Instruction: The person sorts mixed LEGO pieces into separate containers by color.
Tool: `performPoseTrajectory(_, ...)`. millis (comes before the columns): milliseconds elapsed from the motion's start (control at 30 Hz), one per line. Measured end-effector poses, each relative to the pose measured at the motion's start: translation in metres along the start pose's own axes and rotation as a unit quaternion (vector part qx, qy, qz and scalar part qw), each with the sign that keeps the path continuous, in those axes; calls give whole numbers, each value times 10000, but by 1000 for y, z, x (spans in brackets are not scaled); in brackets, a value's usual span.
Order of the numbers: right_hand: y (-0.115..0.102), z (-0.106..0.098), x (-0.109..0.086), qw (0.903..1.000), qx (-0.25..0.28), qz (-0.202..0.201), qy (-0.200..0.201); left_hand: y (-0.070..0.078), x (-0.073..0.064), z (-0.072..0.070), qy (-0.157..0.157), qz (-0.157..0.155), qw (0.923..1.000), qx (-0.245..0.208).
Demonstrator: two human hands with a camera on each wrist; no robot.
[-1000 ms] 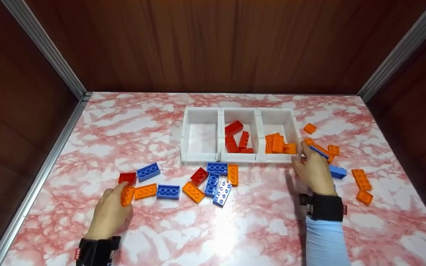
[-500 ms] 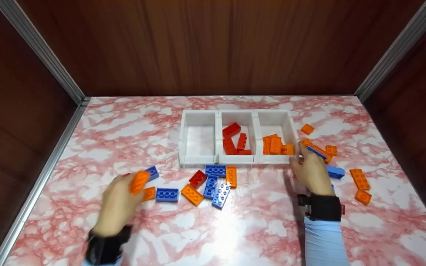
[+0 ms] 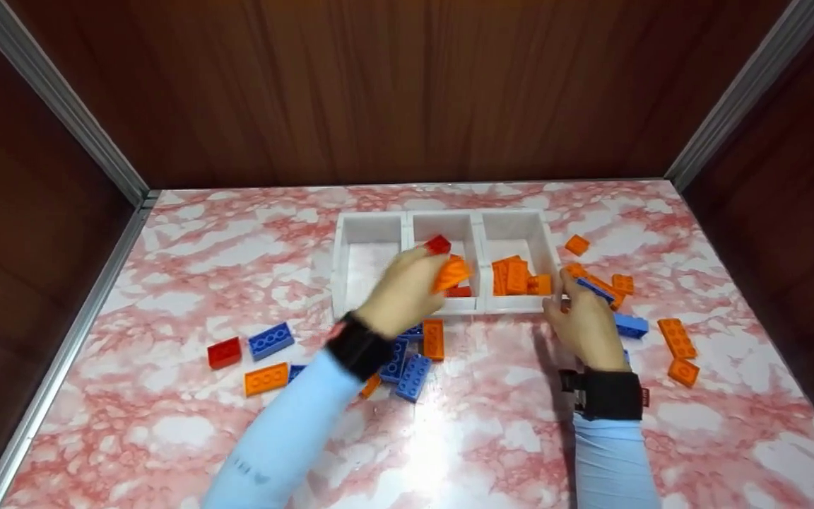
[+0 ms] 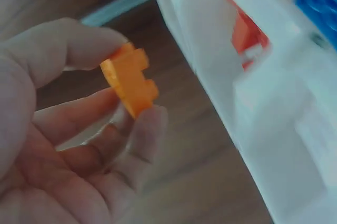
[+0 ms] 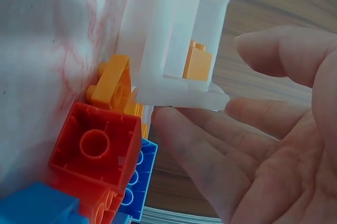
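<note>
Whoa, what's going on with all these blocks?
Someone's left grip is pinching an orange block, seemingly over the middle section of a white tray. Red blocks lie in that section, and orange blocks lie in the right one. The right grip, holding nothing, is right by the tray's right end. Loose blocks in red, blue and orange are scattered on the table.
</note>
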State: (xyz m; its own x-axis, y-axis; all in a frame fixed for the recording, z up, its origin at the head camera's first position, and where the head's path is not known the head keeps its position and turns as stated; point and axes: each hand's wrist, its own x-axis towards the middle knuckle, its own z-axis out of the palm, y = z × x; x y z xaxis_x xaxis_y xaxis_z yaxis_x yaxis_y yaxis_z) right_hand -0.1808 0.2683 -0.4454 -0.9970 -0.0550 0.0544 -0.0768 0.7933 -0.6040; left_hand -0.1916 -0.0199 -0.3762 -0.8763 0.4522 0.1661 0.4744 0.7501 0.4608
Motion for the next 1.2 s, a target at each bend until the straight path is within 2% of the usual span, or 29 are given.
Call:
performPoseTrajectory(133, 1, 1, 1, 9999, -59, -83, 108, 21, 40, 20, -251, 355, 9985, 339)
performPoseTrajectory(267, 1, 1, 1, 9996, -141, -133, 203, 36, 68, 39, -420, 615, 9952, 630)
performPoseTrajectory(433, -1, 3, 1, 9994, -93, -185, 278, 42, 90, 63, -289, 751, 9907, 1096)
performPoseTrajectory(567, -1, 3, 0, 9991, 9, -218, 371, 41, 97, 77, -169, 770, 9907, 1106)
performPoseTrajectory(700, 1, 1, 0, 9993, 92, -137, 338, 38, 97, 80, -207, 912, 9903, 1030)
performPoseTrajectory(767, 1, 2, 0, 9995, 94, -91, 299, 35, 93, 77, -279, 968, 9894, 1045)
performPoseTrajectory(900, 3, 2, -1, 9998, 27, -7, 211, 30, 82, 67, -411, 922, 9928, 645)
performPoseTrajectory(1067, 3, 2, -3, 9999, -66, 19, 110, 16, 58, 44, -336, 937, 9949, 137)
performPoseTrajectory(1200, 1, 2, -2, 10000, 27, 4, 81, -7, 27, 21, -35, 966, 9953, 41)
